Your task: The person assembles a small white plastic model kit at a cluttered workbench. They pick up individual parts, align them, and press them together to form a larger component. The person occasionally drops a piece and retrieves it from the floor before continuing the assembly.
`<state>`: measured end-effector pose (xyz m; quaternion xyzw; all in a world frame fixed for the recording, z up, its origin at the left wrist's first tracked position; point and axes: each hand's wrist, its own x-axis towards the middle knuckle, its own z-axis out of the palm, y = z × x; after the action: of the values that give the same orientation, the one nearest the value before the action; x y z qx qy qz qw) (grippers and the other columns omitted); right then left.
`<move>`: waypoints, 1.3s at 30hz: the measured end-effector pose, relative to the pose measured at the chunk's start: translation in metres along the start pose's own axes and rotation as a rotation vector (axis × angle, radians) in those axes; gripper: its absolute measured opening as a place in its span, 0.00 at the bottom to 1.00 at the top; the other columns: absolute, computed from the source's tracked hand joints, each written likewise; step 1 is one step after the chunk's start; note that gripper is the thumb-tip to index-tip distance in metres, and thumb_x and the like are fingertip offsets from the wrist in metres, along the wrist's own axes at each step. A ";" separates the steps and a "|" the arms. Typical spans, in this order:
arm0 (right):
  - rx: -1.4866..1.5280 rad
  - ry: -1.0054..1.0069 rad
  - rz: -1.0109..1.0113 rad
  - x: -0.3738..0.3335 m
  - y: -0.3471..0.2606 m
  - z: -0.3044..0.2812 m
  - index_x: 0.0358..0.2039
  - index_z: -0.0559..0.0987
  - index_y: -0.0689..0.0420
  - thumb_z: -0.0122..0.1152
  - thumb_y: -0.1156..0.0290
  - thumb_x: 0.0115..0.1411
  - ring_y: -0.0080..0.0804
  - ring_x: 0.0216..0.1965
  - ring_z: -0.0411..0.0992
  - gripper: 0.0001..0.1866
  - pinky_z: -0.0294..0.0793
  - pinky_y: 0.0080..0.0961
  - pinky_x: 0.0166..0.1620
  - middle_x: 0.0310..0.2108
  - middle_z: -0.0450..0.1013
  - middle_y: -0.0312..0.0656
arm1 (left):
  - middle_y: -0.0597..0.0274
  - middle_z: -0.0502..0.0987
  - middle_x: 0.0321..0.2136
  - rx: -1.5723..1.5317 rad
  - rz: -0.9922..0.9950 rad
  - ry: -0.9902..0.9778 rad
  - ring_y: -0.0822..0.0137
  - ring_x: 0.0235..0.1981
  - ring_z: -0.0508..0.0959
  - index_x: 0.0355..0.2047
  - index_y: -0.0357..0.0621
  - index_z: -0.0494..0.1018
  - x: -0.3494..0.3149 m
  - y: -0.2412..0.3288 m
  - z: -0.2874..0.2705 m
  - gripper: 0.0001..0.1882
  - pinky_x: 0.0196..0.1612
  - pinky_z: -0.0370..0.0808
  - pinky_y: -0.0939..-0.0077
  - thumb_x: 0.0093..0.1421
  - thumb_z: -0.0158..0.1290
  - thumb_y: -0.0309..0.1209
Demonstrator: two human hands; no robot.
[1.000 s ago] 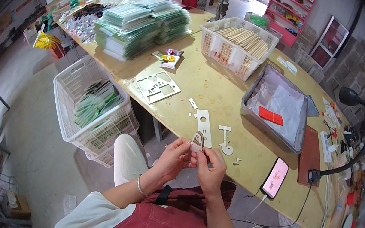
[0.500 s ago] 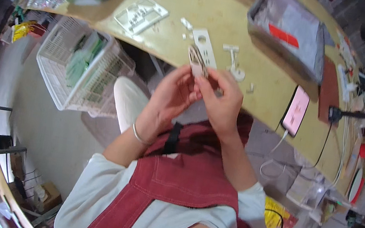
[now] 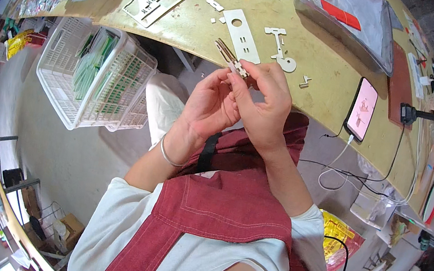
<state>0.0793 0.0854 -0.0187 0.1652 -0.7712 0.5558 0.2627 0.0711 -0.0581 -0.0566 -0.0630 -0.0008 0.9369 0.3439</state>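
Landmark: pale, flat rectangular panel with one round hole (image 3: 242, 38). Small, layered, wood-like piece with brown edges (image 3: 241, 70) is at the fingertips, on the person's side of the panel. Right hand (image 3: 266, 101): thumb and forefinger pinched on the piece. Left hand (image 3: 209, 104): curled, fingertips at the piece's near end; cannot tell whether they grip. Fingers hide that end; its joints are too small to make out. Right of the panel, black-framed phone with pink screen (image 3: 363, 109). Versus one second earlier: piece now shows narrow edges, previously its broad face.
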 end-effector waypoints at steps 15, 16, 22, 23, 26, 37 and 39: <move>-0.060 0.052 -0.087 -0.002 0.005 -0.001 0.39 0.84 0.63 0.74 0.81 0.54 0.47 0.34 0.75 0.12 0.76 0.39 0.37 0.31 0.76 0.46 | 0.58 0.84 0.47 0.061 0.017 0.123 0.64 0.46 0.85 0.56 0.41 0.76 0.002 -0.011 0.000 0.16 0.53 0.83 0.65 0.76 0.47 0.37; -0.049 0.049 -0.055 -0.004 0.007 -0.002 0.40 0.84 0.63 0.74 0.80 0.54 0.45 0.35 0.75 0.13 0.76 0.38 0.38 0.33 0.76 0.46 | 0.59 0.84 0.45 0.088 0.039 0.155 0.65 0.45 0.85 0.56 0.41 0.75 0.002 -0.011 0.002 0.16 0.50 0.83 0.67 0.76 0.47 0.37; -0.082 -0.052 0.041 -0.003 0.002 -0.032 0.52 0.83 0.63 0.76 0.75 0.57 0.35 0.39 0.76 0.22 0.77 0.31 0.43 0.43 0.77 0.44 | 0.62 0.82 0.31 0.688 0.277 0.303 0.72 0.25 0.79 0.45 0.43 0.75 -0.001 -0.003 0.014 0.11 0.30 0.77 0.76 0.74 0.51 0.37; -0.073 -0.079 0.039 -0.001 -0.001 -0.038 0.55 0.82 0.62 0.75 0.74 0.58 0.34 0.40 0.75 0.24 0.77 0.30 0.43 0.44 0.76 0.44 | 0.62 0.81 0.28 0.736 0.347 0.335 0.72 0.20 0.77 0.40 0.44 0.74 -0.001 -0.005 0.023 0.09 0.25 0.74 0.78 0.73 0.53 0.36; -0.024 -0.153 0.071 0.003 -0.010 -0.052 0.60 0.79 0.61 0.73 0.73 0.61 0.33 0.39 0.74 0.27 0.76 0.28 0.43 0.42 0.75 0.42 | 0.63 0.80 0.26 0.994 0.456 0.387 0.74 0.20 0.76 0.40 0.44 0.74 0.001 -0.004 0.019 0.08 0.24 0.73 0.81 0.73 0.55 0.34; -0.008 -0.563 0.280 0.004 -0.026 -0.097 0.58 0.82 0.60 0.71 0.78 0.60 0.25 0.34 0.73 0.23 0.71 0.21 0.37 0.38 0.76 0.37 | 0.69 0.76 0.27 1.218 0.225 0.199 0.81 0.24 0.72 0.41 0.44 0.72 -0.002 -0.004 0.021 0.09 0.26 0.69 0.84 0.74 0.58 0.35; 0.002 -0.481 0.321 0.001 -0.022 -0.098 0.57 0.82 0.61 0.72 0.78 0.62 0.24 0.36 0.74 0.22 0.72 0.22 0.38 0.39 0.77 0.37 | 0.69 0.76 0.27 1.250 0.254 0.214 0.80 0.24 0.72 0.43 0.43 0.73 -0.001 -0.005 0.024 0.09 0.26 0.69 0.84 0.74 0.58 0.35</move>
<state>0.1123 0.1707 0.0223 0.1684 -0.8271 0.5358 -0.0194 0.0719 -0.0538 -0.0327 0.0564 0.5868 0.7825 0.2003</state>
